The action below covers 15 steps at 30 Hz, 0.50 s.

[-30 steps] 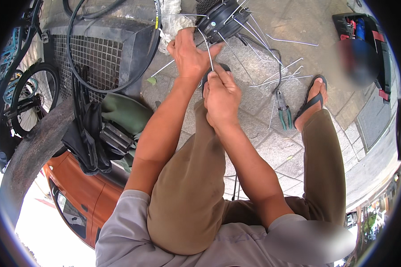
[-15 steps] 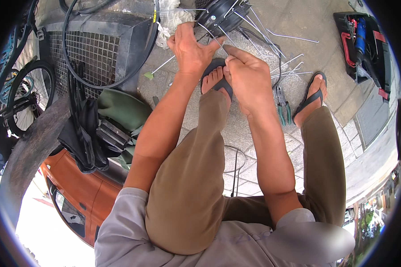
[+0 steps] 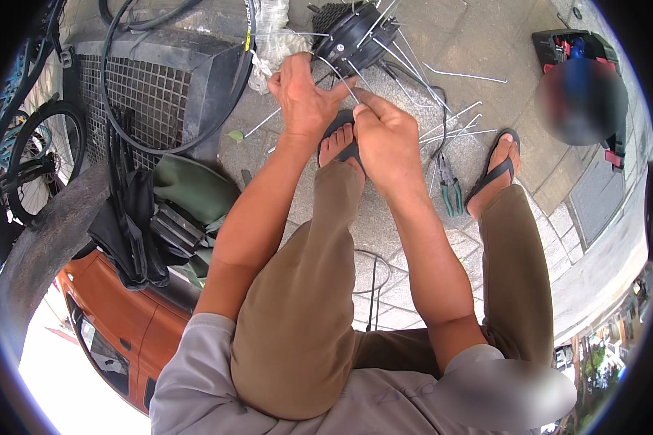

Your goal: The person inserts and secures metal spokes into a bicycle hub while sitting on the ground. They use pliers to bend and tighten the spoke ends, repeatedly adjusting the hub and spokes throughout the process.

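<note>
A black wheel hub [image 3: 366,45] with a toothed cassette lies on the ground ahead of me, loose metal spokes sticking out of it. One bent spoke [image 3: 339,75] runs from the hub down between my hands. My right hand [image 3: 390,145] pinches its lower end between thumb and bent index finger. My left hand [image 3: 301,101] is beside the hub, fingers curled and thumb stretched across against the same spoke; its fingertips are partly hidden. Several other spokes [image 3: 461,129] fan out to the right, past the hub's black cable [image 3: 444,109].
Green-handled pliers [image 3: 451,194] lie between my sandalled feet. A toolbox [image 3: 611,51], partly blurred, stands far right. At left are a black rim [image 3: 107,80] over a metal grate [image 3: 141,94], a white bag [image 3: 270,43], a green and black bag [image 3: 196,188] and a parked bicycle [image 3: 47,156].
The view has shifted a little, so the hub sits lower and shows its cassette. Both hands stay close together at the same spoke, with only slight movement.
</note>
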Motion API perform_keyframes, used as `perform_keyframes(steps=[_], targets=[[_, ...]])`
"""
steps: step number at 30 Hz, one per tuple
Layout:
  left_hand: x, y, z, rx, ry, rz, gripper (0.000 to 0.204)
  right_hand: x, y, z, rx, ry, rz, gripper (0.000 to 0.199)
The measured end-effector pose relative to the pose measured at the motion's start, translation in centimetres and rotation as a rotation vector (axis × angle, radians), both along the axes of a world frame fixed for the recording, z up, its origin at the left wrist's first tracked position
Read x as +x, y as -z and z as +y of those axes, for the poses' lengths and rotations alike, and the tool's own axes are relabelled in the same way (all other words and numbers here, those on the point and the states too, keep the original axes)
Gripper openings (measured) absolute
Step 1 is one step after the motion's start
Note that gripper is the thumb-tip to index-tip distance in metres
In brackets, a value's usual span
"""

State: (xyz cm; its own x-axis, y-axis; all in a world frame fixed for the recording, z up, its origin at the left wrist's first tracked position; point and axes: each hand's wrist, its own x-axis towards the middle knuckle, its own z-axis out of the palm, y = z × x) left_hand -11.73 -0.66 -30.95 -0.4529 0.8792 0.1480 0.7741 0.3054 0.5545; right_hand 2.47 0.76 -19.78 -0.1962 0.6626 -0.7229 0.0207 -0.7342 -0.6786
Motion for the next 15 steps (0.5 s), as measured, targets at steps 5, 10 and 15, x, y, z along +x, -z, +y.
perform_keyframes(steps=[5, 10, 15], targets=[[1.1, -0.7, 0.0, -0.022, -0.016, -0.045, 0.078, -1.7, 6.4, -2.2, 0.282, 0.058, -0.04, 0.027], [-1.4, -0.8, -0.5, -0.069, 0.065, -0.254, 0.061, -2.6, 5.6, 2.5, -0.3, 0.146, 0.11, 0.023], [-5.5, -4.1, 2.1, -0.084, -0.266, -1.132, 0.043, -3.5, 5.6, 2.3, -0.337, 0.149, 0.127, 0.022]])
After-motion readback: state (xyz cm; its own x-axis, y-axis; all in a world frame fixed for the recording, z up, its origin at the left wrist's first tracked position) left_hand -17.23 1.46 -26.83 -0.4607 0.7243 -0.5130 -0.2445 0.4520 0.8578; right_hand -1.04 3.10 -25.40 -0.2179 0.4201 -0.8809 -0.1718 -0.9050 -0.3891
